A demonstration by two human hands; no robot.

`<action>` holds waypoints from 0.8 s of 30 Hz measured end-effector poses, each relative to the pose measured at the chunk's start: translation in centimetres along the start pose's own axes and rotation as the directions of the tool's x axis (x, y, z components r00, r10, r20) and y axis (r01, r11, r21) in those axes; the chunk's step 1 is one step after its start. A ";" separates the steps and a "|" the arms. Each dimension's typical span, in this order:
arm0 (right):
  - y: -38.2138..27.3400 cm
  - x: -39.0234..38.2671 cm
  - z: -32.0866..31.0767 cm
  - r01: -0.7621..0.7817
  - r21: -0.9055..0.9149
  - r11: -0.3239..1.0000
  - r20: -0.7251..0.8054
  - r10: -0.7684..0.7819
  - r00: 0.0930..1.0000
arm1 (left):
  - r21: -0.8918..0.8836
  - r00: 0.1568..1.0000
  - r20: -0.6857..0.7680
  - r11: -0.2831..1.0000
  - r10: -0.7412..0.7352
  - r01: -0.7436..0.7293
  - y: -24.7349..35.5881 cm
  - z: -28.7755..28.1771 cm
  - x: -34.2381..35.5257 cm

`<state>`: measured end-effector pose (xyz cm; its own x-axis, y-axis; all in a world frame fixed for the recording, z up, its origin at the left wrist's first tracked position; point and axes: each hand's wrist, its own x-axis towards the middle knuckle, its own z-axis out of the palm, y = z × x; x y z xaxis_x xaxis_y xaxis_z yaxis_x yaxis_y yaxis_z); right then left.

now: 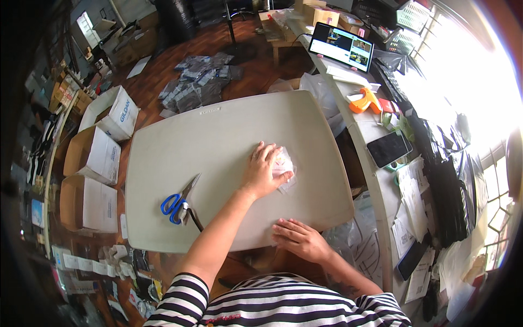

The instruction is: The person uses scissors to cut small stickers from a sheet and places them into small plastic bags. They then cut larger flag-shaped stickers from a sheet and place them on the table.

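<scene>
On the grey table point(163, 141), right of its middle, lies a small pile of clear plastic and white packets point(283, 163) with faint pink print. My left hand point(264, 173) rests on the pile's left side, its fingers stretched and the thumb apart across it; the palm hides part of the packets. Down at the near edge, my right hand point(299, 240) lies on the tabletop with extended fingers, holding nothing that I can see. Blue-handled scissors point(177, 204) lie left of my left forearm, blades pointing away from me. A dark strap-like piece by their handles runs toward that forearm.
Open cardboard boxes point(98, 201) line the left side. Along the right, a long counter point(376, 182) carries a tablet point(341, 46), an orange tape dispenser point(365, 101), a phone point(389, 149) and papers. Plastic-wrapped packages point(199, 82) are heaped on the floor beyond the table.
</scene>
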<state>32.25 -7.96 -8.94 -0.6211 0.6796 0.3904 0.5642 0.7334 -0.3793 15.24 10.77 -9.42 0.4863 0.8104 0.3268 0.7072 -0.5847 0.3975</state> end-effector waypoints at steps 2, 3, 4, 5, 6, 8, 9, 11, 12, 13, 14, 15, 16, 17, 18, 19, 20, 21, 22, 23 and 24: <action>1.2 -0.2 -0.3 -0.051 0.066 0.997 -0.135 0.060 0.989 | -0.061 0.999 -0.046 0.998 0.027 -0.030 0.5 0.2 -0.3; 1.7 0.0 -0.6 -0.070 0.102 0.992 -0.199 0.089 0.976 | -0.089 0.997 -0.070 0.995 0.037 -0.044 0.6 0.2 -0.3; 2.6 0.8 -0.8 -0.131 0.099 0.986 -0.348 0.157 0.924 | -0.261 0.988 -0.141 0.965 -0.067 0.029 0.2 0.2 -0.2; 3.6 2.7 -1.4 -0.191 0.110 0.975 -0.488 0.220 0.845 | -0.427 0.965 -0.188 0.900 -0.181 0.086 -0.7 0.2 -0.5; 5.4 5.3 -2.0 -0.234 0.071 0.970 -0.573 0.232 0.786 | -0.581 0.935 -0.219 0.807 -0.278 0.104 -1.1 -0.2 0.2; 7.5 8.5 -1.5 -0.322 0.053 0.945 -0.565 0.295 0.771 | -0.200 0.881 -0.165 0.889 -0.444 0.411 -0.9 -1.2 -0.5; 8.0 9.2 -1.4 -0.350 0.052 0.935 -0.480 0.331 0.812 | 0.059 0.863 -0.140 0.866 -0.486 0.497 -0.6 -1.9 -0.7; 8.3 9.2 -0.2 -0.401 0.123 0.908 -0.311 0.419 0.853 | 0.116 0.846 -0.100 0.839 -0.523 0.532 0.6 -2.5 -1.2; 7.7 9.3 0.0 -0.432 0.121 0.894 -0.308 0.448 0.839 | 0.146 0.832 -0.084 0.819 -0.549 0.555 0.9 -2.7 -1.7; 7.2 9.4 0.0 -0.464 0.119 0.878 -0.306 0.477 0.824 | 0.135 0.840 -0.093 0.829 -0.535 0.543 0.6 -2.2 -2.1; 6.6 9.2 0.0 -0.525 0.039 0.850 -0.187 0.522 0.832 | 0.091 0.834 -0.082 0.829 -0.545 0.551 0.8 -2.0 -2.3; 6.6 8.8 0.2 -0.529 0.003 0.849 -0.168 0.522 0.837 | 0.043 0.832 -0.062 0.832 -0.551 0.554 1.9 -2.0 -2.1; 6.8 8.4 0.6 -0.532 -0.033 0.846 -0.149 0.523 0.839 | -0.003 0.816 -0.029 0.816 -0.577 0.577 3.0 -1.8 -1.8; 7.0 8.1 0.6 -0.534 -0.077 0.842 -0.136 0.522 0.842 | -0.054 0.838 0.013 0.836 -0.546 0.546 3.5 -1.4 -1.4; 7.0 8.2 0.8 -0.542 -0.067 0.838 -0.180 0.524 0.833 | -0.106 0.859 0.055 0.852 -0.509 0.512 3.8 -0.9 -1.0; 7.4 7.9 0.9 -0.563 -0.077 0.823 -0.201 0.540 0.817 | -0.159 0.879 0.096 0.865 -0.467 0.477 4.2 -0.3 -0.6; 7.9 7.9 1.2 -0.576 -0.083 0.813 -0.223 0.549 0.806 | -0.152 0.908 0.084 0.896 -0.410 0.418 4.1 0.7 -0.3; 8.3 7.9 0.9 -0.591 -0.091 0.801 -0.248 0.557 0.793 | -0.183 0.924 0.086 0.906 -0.372 0.381 3.9 1.3 0.3; 8.8 7.8 0.3 -0.617 -0.085 0.782 -0.251 0.583 0.773 | -0.214 0.939 0.088 0.915 -0.331 0.343 3.7 1.9 0.9; 9.7 7.8 0.0 -0.628 -0.077 0.775 -0.275 0.588 0.760 | -0.249 0.954 0.094 0.921 -0.284 0.298 3.7 2.9 1.7; 10.8 8.0 -0.2 -0.638 -0.069 0.767 -0.302 0.593 0.746 | -0.285 0.961 0.047 0.919 -0.271 0.273 3.5 3.5 2.6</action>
<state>33.48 5.39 -9.71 0.0357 0.9468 0.3198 0.8664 0.1302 -0.4822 20.82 10.97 -10.19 0.3003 0.9393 0.1662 0.6359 -0.3270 0.6991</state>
